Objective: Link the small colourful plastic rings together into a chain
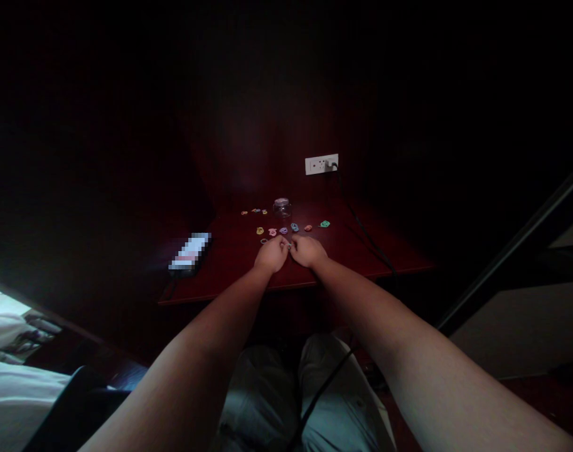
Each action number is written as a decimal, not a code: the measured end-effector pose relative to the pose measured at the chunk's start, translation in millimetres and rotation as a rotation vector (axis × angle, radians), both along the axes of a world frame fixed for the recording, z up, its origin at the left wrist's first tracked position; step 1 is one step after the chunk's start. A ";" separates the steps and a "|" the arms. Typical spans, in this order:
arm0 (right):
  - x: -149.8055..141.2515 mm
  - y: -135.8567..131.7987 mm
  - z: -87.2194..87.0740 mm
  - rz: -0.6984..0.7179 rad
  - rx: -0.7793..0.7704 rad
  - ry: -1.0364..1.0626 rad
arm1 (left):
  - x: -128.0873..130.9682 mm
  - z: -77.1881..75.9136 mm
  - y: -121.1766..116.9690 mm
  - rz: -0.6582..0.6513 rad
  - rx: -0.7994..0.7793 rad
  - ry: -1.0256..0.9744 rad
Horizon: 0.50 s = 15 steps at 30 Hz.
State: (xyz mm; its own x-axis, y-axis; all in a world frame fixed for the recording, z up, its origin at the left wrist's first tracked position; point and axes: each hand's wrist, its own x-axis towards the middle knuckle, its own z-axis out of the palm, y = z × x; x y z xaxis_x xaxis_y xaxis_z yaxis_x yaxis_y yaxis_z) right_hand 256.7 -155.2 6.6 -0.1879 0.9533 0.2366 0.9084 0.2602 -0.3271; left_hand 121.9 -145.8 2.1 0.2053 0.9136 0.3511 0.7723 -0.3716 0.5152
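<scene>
My left hand [273, 252] and my right hand [309, 250] meet just above the dark red desk, fingertips pinched close together. Between them is a small pale band [289, 245], too small to make out fully. Just beyond my fingers lies a row of little coloured piles, which look like elastic hair ties: yellow [260, 231], pink [272, 232], purple [283, 231], blue [294, 227], orange-red [308, 228] and green [324, 224]. One greyish band [263, 241] rests beside my left fingers. Behind the row stands a clear jar [282, 209] with a pinkish lid on.
More small bands [264, 212] lie at the back left of the desk [230, 276]. A phone-like device [190, 252] with a lit, pixelated screen leans at the left. A white wall socket [321, 164] holds a plug, whose black cable [361, 223] runs down across the desk's right side.
</scene>
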 end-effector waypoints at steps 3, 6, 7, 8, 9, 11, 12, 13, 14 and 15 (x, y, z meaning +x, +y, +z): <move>-0.2 0.5 0.0 -0.002 -0.002 -0.003 | 0.1 -0.5 0.7 -0.005 0.005 -0.023; 0.0 1.1 -0.3 0.001 -0.002 -0.005 | -1.1 -1.7 3.9 -0.009 0.003 -0.068; 0.2 1.3 -0.4 0.003 -0.001 -0.005 | -1.9 -2.1 5.4 -0.011 0.002 -0.089; 0.6 1.6 -0.6 0.007 0.002 -0.005 | -2.9 -2.5 7.2 -0.012 0.001 -0.114; 0.9 1.8 -0.8 0.011 0.005 -0.005 | -4.0 -2.9 9.0 -0.011 -0.001 -0.142; 1.7 2.4 -1.3 0.022 0.012 -0.006 | -6.3 -3.8 12.6 -0.005 -0.010 -0.205; 2.0 2.7 -1.6 0.027 0.017 -0.007 | -7.4 -4.4 14.2 -0.005 -0.018 -0.234; 2.2 3.1 -1.9 0.031 0.021 -0.008 | -8.4 -5.0 15.7 -0.008 -0.028 -0.259; 2.3 3.5 -2.2 0.033 0.026 -0.009 | -9.2 -5.7 17.0 -0.015 -0.038 -0.279; 2.3 3.8 -2.4 0.033 0.031 -0.011 | -9.7 -6.6 18.1 -0.025 -0.047 -0.296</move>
